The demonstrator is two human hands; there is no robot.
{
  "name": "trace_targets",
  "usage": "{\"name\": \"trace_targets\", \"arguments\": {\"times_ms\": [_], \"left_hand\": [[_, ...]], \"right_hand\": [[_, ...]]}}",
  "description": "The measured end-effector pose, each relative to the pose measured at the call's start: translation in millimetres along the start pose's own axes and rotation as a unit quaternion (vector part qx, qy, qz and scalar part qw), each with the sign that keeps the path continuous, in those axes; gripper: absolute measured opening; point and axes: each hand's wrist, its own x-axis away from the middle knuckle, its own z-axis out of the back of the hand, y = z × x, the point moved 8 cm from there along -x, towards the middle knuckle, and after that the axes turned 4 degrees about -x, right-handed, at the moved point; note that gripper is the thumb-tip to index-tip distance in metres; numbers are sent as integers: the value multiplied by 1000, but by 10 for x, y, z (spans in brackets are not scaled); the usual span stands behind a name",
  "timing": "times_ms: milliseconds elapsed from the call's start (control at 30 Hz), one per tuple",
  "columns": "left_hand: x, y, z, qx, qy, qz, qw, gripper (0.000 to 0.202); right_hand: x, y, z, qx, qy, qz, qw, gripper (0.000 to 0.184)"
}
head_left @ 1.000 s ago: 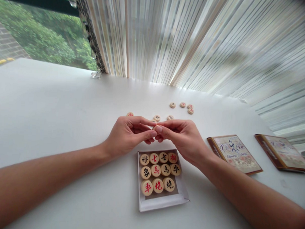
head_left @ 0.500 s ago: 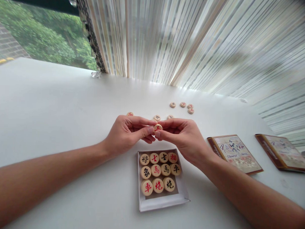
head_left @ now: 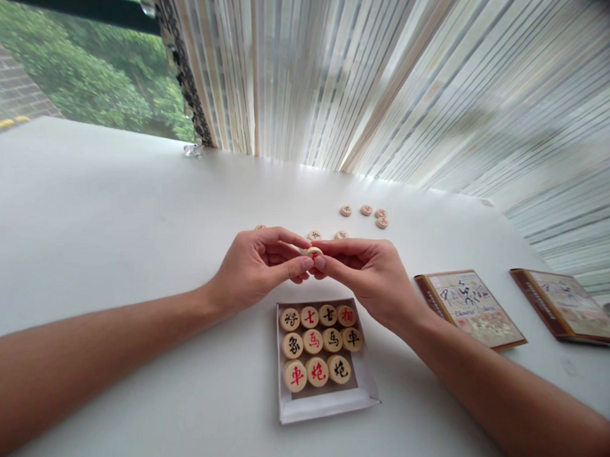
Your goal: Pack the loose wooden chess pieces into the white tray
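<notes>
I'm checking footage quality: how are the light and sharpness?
Head view: soft daylight from the window and through the striped curtain; head view: curtain blurred and streaked toward picture right, top-right corner dark; head view: boxed pieces legible, far pieces small and soft.

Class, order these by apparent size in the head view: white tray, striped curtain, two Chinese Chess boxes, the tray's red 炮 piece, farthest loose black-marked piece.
1. Striped curtain
2. White tray
3. Left Chinese Chess box and right Chinese Chess box: too alike to rank
4. Tray's red 炮 piece
5. Farthest loose black-marked piece
</notes>
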Motion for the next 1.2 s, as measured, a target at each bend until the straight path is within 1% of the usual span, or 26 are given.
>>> {"name": "trace_targets", "arguments": {"times_ms": [133,300,467,533,600,700,867,967,1033,1100,1200], "left_hand": [[2,-18,29,-7,17,4,1000,33],[10,-3,36,-13,25,-2,1000,31],[9,-9,48,-4,23,-5,1000,30],[6,-22,45,0,15,-7,1000,31],[4,-39,47,2,11,-5,1000,32],[2,-56,47,3,7,3,1000,32],[-5,-17,37,-15,4,1,1000,27],[-3,-1,16,-23,-5,0,1000,26],[7,-6,4,-19,-8,1,1000,29],[19,-17,-12,-8,-12,2,1000,36],[36,-25,-47,11,-25,-3,1000,41]], "right_hand": [[-2,-10,26,8,7,25,1000,35],[8,-50,32,26,-6,79,997,32],[59,-155,5,132,-20,157,979,28],[72,-179,-1,167,-21,169,971,28],[72,-186,11,179,-16,166,970,29],[56,-172,36,172,-7,145,974,31],[25,-140,43,146,-4,101,984,24],[11,-143,21,153,-11,80,985,27],[3,-141,3,152,-20,63,986,32],[-2,-141,-11,148,-28,46,988,35],[2,-140,-25,146,-36,31,988,34]]}}
